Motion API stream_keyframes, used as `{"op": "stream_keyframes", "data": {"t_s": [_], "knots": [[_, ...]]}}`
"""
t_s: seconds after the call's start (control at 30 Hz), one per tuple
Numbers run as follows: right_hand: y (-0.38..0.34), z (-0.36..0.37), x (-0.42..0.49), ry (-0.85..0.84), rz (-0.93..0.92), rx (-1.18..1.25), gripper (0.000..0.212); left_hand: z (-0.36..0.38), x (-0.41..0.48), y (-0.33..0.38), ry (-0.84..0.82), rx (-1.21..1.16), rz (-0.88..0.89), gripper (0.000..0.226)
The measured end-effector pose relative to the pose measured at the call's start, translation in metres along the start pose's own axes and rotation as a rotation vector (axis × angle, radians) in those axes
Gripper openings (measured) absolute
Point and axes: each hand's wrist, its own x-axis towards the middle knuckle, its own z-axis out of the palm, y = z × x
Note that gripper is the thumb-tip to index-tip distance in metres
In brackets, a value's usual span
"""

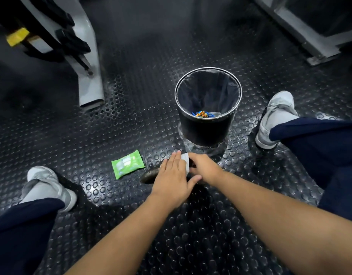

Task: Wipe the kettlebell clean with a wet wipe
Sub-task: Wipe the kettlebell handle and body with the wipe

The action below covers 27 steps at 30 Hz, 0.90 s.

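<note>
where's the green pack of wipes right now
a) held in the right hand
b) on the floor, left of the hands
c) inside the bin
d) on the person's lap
b: the green wipe pack lies flat on the studded floor, to the left of the left hand and well apart from the bin.

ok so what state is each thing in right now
kettlebell, on the floor, mostly hidden under both hands
wet wipe, pressed under the left hand
left hand, flat, fingers straight
right hand, curled round the kettlebell
wipe pack, lying flat on the floor
bin, upright, lined, wrappers at the bottom
</note>
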Motion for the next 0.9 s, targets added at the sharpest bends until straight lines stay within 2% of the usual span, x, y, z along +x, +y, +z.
{"op": "stream_keyframes", "data": {"t_s": [0.1, 0.23, 0.5, 0.7, 0.8, 0.9], "knots": [[-0.001, 0.000, -0.001, 0.005, -0.005, 0.019, 0.034, 0.000, 0.009, 0.002, 0.017, -0.026, -0.012, 0.066], [-0.001, 0.001, 0.002, 0.029, -0.045, -0.032, 0.038, 0.002, 0.012, 0.001, 0.020, 0.057, -0.001, 0.058], [0.009, 0.006, 0.008, 0.029, 0.035, -0.081, 0.034, 0.017, -0.003, -0.027, 0.151, 0.156, -0.041, 0.078], [0.010, 0.009, 0.008, 0.054, 0.036, -0.094, 0.036, 0.019, -0.007, -0.023, 0.150, 0.136, -0.136, 0.089], [0.008, 0.008, 0.007, 0.040, 0.030, -0.123, 0.034, 0.018, 0.002, -0.007, 0.146, 0.156, -0.083, 0.086], [0.003, 0.001, 0.005, 0.021, -0.017, -0.101, 0.028, 0.018, 0.011, -0.002, 0.094, 0.186, 0.057, 0.080]]}}
